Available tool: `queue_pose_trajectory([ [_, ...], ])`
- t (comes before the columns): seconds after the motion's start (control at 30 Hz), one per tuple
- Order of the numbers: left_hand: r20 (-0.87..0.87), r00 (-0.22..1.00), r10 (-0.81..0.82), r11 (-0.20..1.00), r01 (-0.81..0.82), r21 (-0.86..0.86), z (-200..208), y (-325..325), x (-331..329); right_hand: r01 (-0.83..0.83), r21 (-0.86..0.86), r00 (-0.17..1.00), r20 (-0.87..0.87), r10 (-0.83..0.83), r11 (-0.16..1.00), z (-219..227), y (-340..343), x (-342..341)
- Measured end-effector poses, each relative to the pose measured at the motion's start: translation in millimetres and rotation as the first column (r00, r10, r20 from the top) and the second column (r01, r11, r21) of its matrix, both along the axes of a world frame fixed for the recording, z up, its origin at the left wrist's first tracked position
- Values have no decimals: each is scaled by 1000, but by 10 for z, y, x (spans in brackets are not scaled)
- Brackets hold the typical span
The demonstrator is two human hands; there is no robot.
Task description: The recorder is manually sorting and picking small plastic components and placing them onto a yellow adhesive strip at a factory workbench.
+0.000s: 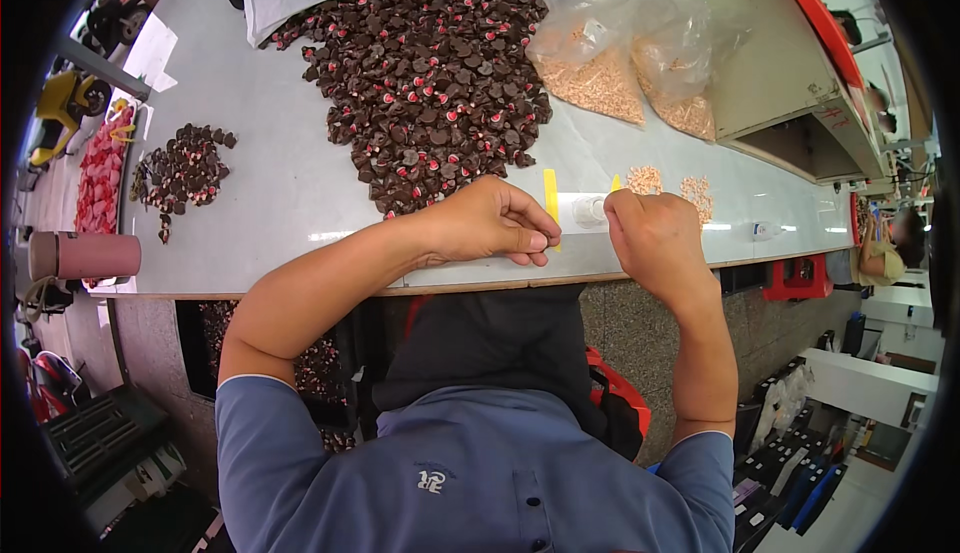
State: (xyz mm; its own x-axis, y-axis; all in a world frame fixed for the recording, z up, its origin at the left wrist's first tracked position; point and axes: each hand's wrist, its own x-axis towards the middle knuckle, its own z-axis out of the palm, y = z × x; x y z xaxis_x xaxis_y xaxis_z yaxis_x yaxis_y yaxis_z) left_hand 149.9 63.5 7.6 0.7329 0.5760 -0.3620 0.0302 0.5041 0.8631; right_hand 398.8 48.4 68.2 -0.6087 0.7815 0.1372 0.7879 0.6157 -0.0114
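Note:
My left hand (487,221) is at the front edge of the table, its thumb and fingertips pinched together. Whatever is in that pinch is too small to make out. To its right my right hand (660,238) is curled closed, knuckles up, and its fingers hide what they may hold. Between the hands lie a yellow strip (551,198) and a small clear round container (590,211). Just beyond my right hand are two little heaps of tiny beige pieces, one (644,180) nearer the middle and another (697,198) further right. A large pile of dark brown pieces with red-and-white parts (430,83) spreads beyond my left hand.
Two clear plastic bags of beige pieces (600,83) stand at the far right, beside an open-fronted box (800,133). A smaller dark pile (185,175) and a pink cylindrical bottle (85,255) are at the left. A small white object (767,231) lies near the right edge.

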Motion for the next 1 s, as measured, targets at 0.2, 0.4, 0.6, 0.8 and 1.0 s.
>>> queue_pose_trajectory([
  [0.2, 10, 999, 32, 999, -32, -5, 24, 5, 9, -20, 79, 983, -178, 34, 997, 43, -74, -35],
  [0.4, -3, 999, 46, 998, -46, -32, 33, -1, 11, -42, -139, 804, -593, -49, 989, -81, -289, -234],
  [0.6, -42, 998, 43, 999, -44, -17, 66, 1, 22, -37, -119, 822, -568, -37, 992, -226, -303, -278],
  [0.8, -57, 998, 39, 999, -40, -10, 71, -2, 27, -59, -65, 801, -599, 9, 996, -277, -278, -303],
  [1.0, -38, 998, 48, 999, -48, -22, 98, -13, 10, -60, -39, 800, -599, 25, 997, -283, -277, -370],
])
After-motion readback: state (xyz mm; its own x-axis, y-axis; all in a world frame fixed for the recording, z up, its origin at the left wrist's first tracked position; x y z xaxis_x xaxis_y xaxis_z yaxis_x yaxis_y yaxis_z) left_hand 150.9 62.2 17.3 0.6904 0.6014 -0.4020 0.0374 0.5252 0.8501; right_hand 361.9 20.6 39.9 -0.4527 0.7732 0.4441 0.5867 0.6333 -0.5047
